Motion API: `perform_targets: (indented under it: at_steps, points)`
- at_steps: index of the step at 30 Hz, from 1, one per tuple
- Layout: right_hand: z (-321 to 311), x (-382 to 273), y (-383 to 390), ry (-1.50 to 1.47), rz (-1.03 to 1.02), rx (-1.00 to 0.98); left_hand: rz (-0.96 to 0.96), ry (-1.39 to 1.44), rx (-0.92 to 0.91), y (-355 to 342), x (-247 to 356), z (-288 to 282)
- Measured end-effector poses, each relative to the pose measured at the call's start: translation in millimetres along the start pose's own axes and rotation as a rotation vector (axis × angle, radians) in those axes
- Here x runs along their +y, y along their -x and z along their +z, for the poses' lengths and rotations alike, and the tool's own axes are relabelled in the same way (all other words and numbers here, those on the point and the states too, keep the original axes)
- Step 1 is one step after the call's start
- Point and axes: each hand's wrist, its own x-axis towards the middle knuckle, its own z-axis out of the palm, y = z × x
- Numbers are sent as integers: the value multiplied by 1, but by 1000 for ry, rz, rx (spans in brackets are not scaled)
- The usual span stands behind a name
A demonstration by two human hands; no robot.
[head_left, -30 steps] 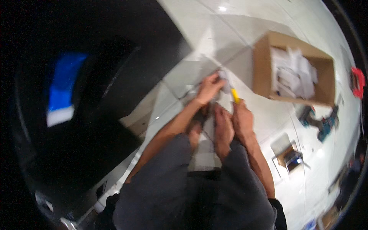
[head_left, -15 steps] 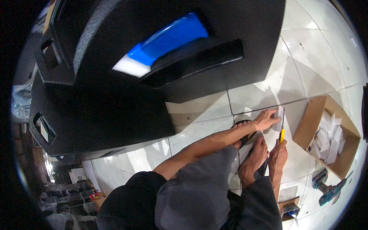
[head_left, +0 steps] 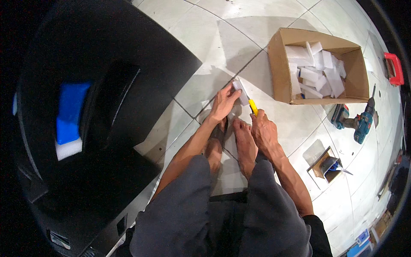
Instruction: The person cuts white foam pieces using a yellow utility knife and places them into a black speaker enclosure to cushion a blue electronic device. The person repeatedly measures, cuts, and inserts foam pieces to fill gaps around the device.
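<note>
My left hand point(head_left: 223, 103) pinches a small whitish foam strip point(head_left: 240, 93) just above the tiled floor, beyond my feet. In my right hand point(head_left: 264, 129) is a yellow-handled box cutter point(head_left: 254, 107). Its long blade is out and lies along the right side of the strip; whether it touches the foam I cannot tell. Right of the cutter stands an open cardboard box point(head_left: 279, 68) with several white foam pieces point(head_left: 309, 75) inside.
A large black cabinet point(head_left: 128, 38) fills the left, with a blue block point(head_left: 70, 111) and white foam point(head_left: 68, 149) on it. Right of my hands lie a cordless drill point(head_left: 363, 122) and a small bracket-like piece point(head_left: 329, 165) with a blue-handled tool. A red handle point(head_left: 394, 68) sits farther right.
The view has swung to the right, so the cabinet sits farther left and the box nearer the middle. Both hands keep hold of the foam strip and cutter.
</note>
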Motion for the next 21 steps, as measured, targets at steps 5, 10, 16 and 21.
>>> perform_targets:
  at_steps: [5, 10, 16, 21]
  points:
    - [-1, 0, -1, -19, 16, -11, 2, 2, 4, -3, -8, -1]
    - [0, 4, -1, -37, 22, -18, -20, -12, -11, 0, 4, -1]
    - [-4, 1, -3, 13, -5, -21, 10, -7, 25, -1, -2, 0]
    - [-12, -10, -19, 24, 21, -64, -56, -143, -16, -3, 8, -2]
